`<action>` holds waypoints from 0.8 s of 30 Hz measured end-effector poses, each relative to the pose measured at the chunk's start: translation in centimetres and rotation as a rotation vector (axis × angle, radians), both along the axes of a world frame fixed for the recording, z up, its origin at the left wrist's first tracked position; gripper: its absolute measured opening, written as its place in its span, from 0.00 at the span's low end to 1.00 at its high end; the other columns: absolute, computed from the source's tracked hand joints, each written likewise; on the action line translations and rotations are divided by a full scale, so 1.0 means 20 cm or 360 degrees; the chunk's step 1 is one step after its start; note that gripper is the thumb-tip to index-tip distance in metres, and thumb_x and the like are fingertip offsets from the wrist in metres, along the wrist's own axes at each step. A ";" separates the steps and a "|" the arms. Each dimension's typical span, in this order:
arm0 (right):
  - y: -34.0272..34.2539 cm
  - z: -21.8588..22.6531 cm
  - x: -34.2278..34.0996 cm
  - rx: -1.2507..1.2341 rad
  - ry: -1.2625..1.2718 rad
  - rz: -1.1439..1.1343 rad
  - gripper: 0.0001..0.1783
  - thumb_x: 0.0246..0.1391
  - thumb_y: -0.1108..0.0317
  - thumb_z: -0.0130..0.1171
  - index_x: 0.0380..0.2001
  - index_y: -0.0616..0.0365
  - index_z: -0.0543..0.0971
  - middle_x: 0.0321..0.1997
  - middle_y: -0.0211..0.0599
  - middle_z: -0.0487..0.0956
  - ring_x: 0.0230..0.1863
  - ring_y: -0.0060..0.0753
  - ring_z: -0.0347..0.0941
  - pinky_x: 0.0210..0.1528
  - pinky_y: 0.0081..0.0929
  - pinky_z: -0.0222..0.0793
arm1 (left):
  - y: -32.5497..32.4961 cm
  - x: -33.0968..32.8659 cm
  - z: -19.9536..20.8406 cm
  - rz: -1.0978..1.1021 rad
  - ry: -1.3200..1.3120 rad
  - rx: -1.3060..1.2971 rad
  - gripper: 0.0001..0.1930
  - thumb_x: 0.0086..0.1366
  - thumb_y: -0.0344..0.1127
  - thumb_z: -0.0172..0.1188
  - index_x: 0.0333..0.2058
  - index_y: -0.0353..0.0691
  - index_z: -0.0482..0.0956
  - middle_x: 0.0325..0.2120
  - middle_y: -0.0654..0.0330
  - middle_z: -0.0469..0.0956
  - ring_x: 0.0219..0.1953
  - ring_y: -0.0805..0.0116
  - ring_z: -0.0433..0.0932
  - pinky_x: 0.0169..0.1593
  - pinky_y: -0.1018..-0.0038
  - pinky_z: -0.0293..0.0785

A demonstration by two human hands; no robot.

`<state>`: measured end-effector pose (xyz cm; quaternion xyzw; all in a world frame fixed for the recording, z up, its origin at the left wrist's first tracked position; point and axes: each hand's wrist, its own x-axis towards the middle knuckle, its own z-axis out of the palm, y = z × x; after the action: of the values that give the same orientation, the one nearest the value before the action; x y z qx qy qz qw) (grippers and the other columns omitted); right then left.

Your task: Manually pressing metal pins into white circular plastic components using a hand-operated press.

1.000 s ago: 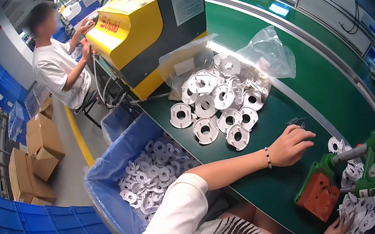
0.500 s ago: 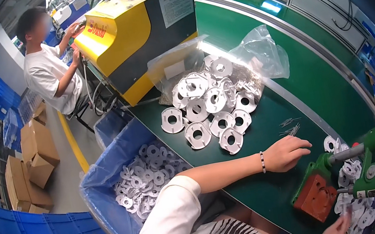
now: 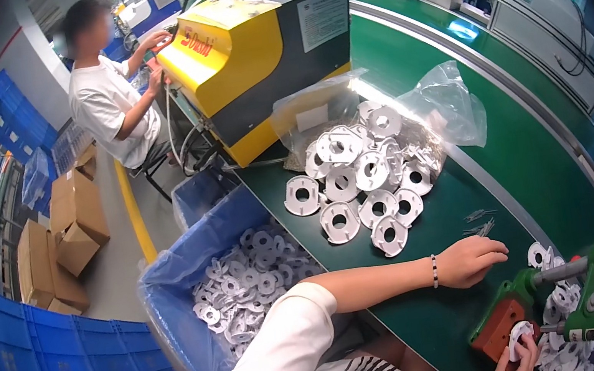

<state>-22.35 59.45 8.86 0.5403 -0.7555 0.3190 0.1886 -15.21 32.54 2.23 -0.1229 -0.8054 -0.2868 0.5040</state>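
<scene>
The right hand (image 3: pixel 513 362) is showing only partly: the lower edge of the picture is cutting off its wrist and palm, and the white ring part (image 3: pixel 518 337) it is pinching is covering its fingertips. The green clamp tool (image 3: pixel 589 290) is hiding much of the small white parts (image 3: pixel 556 300) behind it. The thin metal pins (image 3: pixel 480 222) near the left hand (image 3: pixel 472 260) are too small to count.

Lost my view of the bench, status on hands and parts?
Left hand on the green bench, fingers at small metal pins. Right hand holds a white ring at the jig. Nothing between.
</scene>
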 end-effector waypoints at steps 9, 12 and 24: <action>0.04 -0.04 -0.07 0.0214 0.0271 -0.0106 0.22 0.44 0.65 0.68 0.39 0.65 0.71 0.50 0.59 0.71 0.50 0.59 0.69 0.52 0.43 0.66 | 0.00 0.00 -0.01 -0.0015 -0.0043 0.0010 0.23 0.48 0.20 0.56 0.45 0.36 0.68 0.45 0.52 0.70 0.40 0.56 0.73 0.41 0.65 0.69; 0.04 -0.08 -0.14 0.0378 0.0050 -0.0022 0.25 0.45 0.64 0.64 0.45 0.65 0.69 0.53 0.58 0.70 0.53 0.61 0.67 0.55 0.50 0.60 | 0.00 -0.01 -0.01 -0.0015 -0.0036 0.0010 0.23 0.48 0.21 0.56 0.45 0.36 0.68 0.45 0.52 0.70 0.40 0.56 0.73 0.41 0.65 0.69; -0.03 -0.04 -0.05 0.0218 -0.0013 -0.0158 0.29 0.51 0.59 0.63 0.52 0.67 0.71 0.51 0.58 0.71 0.52 0.56 0.68 0.54 0.44 0.64 | 0.00 -0.01 -0.01 -0.0020 -0.0092 0.0040 0.23 0.48 0.21 0.56 0.46 0.37 0.68 0.46 0.52 0.70 0.41 0.55 0.73 0.41 0.65 0.69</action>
<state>-23.39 58.91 7.97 0.5124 -0.8022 0.2591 0.1637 -15.31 32.57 2.01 -0.1132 -0.8152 -0.3035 0.4801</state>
